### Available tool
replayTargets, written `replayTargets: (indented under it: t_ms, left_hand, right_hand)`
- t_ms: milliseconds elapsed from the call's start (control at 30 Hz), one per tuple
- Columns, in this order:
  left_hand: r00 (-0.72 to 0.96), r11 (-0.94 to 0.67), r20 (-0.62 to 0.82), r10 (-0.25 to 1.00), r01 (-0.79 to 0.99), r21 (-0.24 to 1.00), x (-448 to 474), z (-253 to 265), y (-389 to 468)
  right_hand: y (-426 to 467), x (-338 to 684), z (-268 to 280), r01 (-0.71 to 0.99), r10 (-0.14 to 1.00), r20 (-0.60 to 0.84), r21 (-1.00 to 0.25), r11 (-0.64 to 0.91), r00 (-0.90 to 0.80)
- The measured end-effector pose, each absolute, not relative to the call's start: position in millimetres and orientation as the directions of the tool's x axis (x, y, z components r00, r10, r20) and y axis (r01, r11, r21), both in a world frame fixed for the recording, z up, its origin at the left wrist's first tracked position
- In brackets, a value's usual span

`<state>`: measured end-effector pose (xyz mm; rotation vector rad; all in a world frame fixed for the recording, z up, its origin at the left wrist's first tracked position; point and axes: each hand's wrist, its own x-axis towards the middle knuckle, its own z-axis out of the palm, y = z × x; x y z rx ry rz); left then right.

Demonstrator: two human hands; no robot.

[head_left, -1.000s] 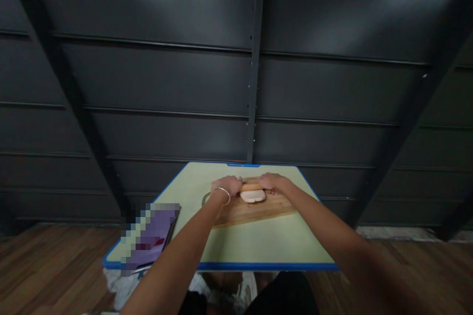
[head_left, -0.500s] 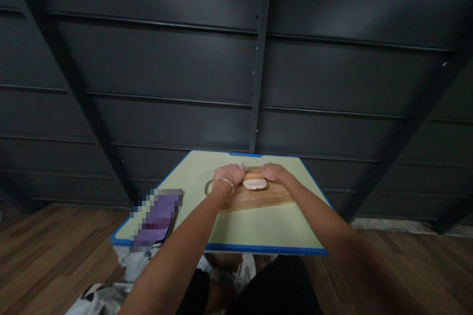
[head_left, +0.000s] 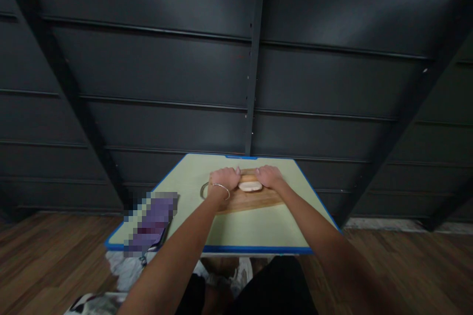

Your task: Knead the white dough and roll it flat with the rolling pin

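Both ends of a wooden rolling pin [head_left: 249,178] are in my grip, my left hand [head_left: 226,177] wrapped round one end and my right hand [head_left: 269,176] round the other. A pale, flattened lump of dough [head_left: 250,186] lies against the near side of the pin. Under them is a wooden cutting board [head_left: 247,202], set slightly askew, with a metal loop handle [head_left: 203,190] at its left end. My left wrist wears a thin bracelet [head_left: 225,190]. The pin's ends are hidden inside my fingers.
A pale green table [head_left: 258,226] with a blue rim carries the board. At its left edge lies a flat purple item [head_left: 153,221], blurred by pixelation. Crumpled white cloth [head_left: 127,268] shows below the left edge. A dark panelled wall [head_left: 173,123] rises behind the table.
The dough looks flatter and longer than before, with the pin close against it. Both hands stay on the pin; the whole view has shifted slightly.
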<state>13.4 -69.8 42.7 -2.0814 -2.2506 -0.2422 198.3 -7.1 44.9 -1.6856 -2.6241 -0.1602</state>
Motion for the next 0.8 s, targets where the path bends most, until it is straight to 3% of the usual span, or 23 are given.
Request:
replayTargets:
  t_ms: [200, 567, 800]
  left_hand:
    - [-0.093, 0.087, 0.219, 0.971, 0.996, 0.036, 16, 44, -72]
    - [-0.060, 0.070, 0.187, 0.981, 0.996, -0.052, 20, 49, -76]
    - [-0.030, 0.037, 0.149, 0.988, 0.998, -0.047, 21, 52, -79]
  right_hand:
    - [-14, 197, 45, 0.913, 0.906, 0.117, 0.089, 0.398, -0.407]
    - [-21, 194, 28, 0.955, 0.917, 0.267, 0.052, 0.292, -0.295]
    - [-22, 192, 16, 0.966, 0.895, 0.365, 0.051, 0.255, -0.256]
